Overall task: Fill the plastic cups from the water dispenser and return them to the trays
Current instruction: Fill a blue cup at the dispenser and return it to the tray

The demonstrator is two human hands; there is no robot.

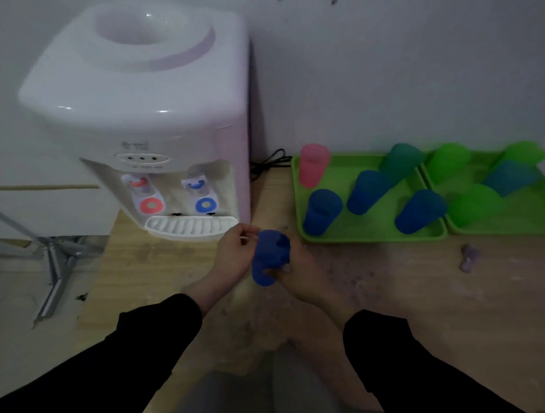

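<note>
1 head-worn wide-angle view looks forward and down, close over the wooden tabletop (385,287); white plastic water dispenser (135,109) at 11 o'clock.

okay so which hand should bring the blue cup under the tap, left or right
Probably the right hand: it grips the blue cup, while the left hand only touches its side. The water dispenser sits just ahead-left.

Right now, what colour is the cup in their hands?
Dark blue cup, clearest in the head view.
</note>
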